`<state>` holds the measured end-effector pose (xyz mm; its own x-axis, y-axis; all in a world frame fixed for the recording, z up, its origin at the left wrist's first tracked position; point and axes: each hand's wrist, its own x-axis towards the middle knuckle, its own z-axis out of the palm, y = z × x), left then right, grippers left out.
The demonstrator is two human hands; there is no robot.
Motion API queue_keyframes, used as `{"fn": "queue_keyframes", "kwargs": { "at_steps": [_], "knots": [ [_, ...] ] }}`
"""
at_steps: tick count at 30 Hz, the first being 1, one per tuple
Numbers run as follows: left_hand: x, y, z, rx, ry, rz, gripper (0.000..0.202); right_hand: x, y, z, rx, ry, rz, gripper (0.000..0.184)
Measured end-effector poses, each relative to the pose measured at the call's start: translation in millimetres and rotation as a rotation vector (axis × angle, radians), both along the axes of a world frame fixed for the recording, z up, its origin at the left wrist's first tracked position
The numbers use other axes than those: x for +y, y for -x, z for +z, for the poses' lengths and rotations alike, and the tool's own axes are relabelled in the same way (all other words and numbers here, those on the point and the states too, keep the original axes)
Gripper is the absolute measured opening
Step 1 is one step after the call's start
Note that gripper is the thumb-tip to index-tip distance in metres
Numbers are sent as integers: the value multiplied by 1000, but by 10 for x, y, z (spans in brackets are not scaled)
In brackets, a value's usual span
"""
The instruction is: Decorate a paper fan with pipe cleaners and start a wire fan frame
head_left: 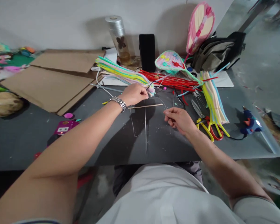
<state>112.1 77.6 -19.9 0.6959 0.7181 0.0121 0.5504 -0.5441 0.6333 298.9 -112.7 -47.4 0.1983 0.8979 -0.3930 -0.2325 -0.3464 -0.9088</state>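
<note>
My left hand [135,94], with a metal watch [119,102] on its wrist, is closed in a pinch on a thin metal wire [145,130]. Straight lengths of the wire run down from the fingertips towards the table's front. A thin curved strand arches across to my right hand [177,119], whose fingers are pinched around the wire's other part. Between and below the hands lies a slim wooden stick [154,105]. Another bent loop of wire shows left of the straight lengths. The fingertips hide exactly how the wire is gripped.
Behind the hands lie pastel pipe cleaners [121,71] and red pipe cleaners [172,81]. Scissors [211,126] and a blue glue gun [250,121] are at right. Cardboard [53,84] lies left; a bottle [118,37], phone [147,51] and decorated fan [169,61] stand at the back.
</note>
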Motion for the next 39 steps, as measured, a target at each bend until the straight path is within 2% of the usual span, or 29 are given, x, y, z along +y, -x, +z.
{"fn": "queue_keyframes", "kwargs": {
  "at_steps": [3,9,14,23,28,32,34,36,37,39],
  "knots": [
    [3,30,24,86,-8,20,8,7,22,17,5,7,-7,28],
    [-17,112,13,57,77,26,10,53,84,65,-21,31,-42,21],
    [-49,161,21,51,101,49,12,121,146,63,-65,9,-87,24],
    [-43,246,-42,-1,66,51,9,158,256,-15,-165,-53,-119,23],
    [-127,289,-68,25,-11,97,11,154,260,-37,-181,-85,-115,24],
    [-306,332,-69,-15,-58,211,23,160,254,-20,-175,-78,-90,20],
    [-466,367,-54,-81,-91,300,35,161,245,-11,-183,-74,-83,20],
    [-675,414,-24,-176,-81,374,35,159,233,-9,-192,-76,-81,21],
    [-792,439,-4,-221,-24,393,30,157,227,-10,-197,-81,-82,23],
    [-1023,482,37,-289,208,415,24,150,219,-15,-202,-94,-82,27]
  ]
}}
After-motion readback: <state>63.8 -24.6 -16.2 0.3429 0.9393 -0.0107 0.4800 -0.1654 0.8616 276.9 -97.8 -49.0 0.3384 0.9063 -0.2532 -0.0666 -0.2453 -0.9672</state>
